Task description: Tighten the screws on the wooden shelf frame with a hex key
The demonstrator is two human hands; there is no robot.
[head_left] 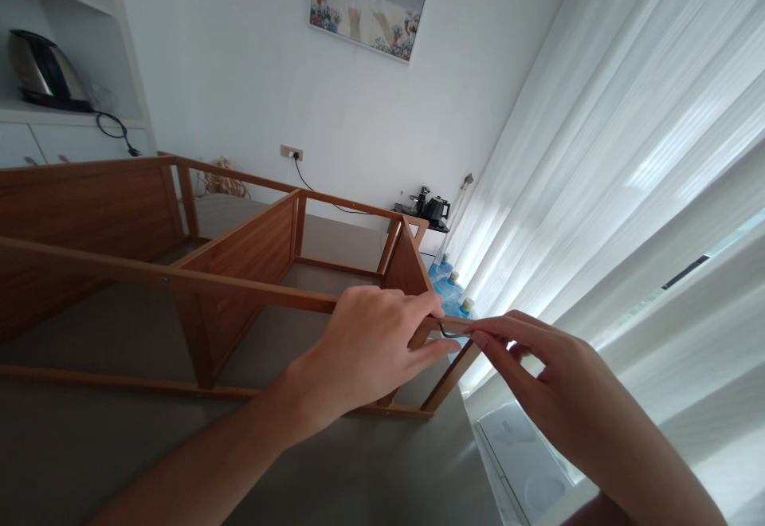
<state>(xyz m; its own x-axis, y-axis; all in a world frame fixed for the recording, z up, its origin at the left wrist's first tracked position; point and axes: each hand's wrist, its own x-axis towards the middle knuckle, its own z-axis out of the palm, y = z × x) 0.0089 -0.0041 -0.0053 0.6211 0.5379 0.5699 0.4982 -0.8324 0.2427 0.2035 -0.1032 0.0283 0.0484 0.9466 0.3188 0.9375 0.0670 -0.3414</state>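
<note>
A brown wooden shelf frame [239,277] with several panels lies across the view. My left hand [379,335] is wrapped over its upper front rail close to the right end, thumb and fingers on either side of the wood. Between the thumb and finger of my right hand [538,359] is the long arm of a hex key [453,334]. The bent short end of the key meets the rail just beside my left fingertips. Whether it sits in a screw head is too small to tell.
White curtains [627,151] hang along the right. Large blue-tinted water bottles [451,291] and a stand with a black kettle [436,209] are behind the frame. A steel kettle [45,72] rests on a shelf at left. A white appliance [523,462] stands at lower right.
</note>
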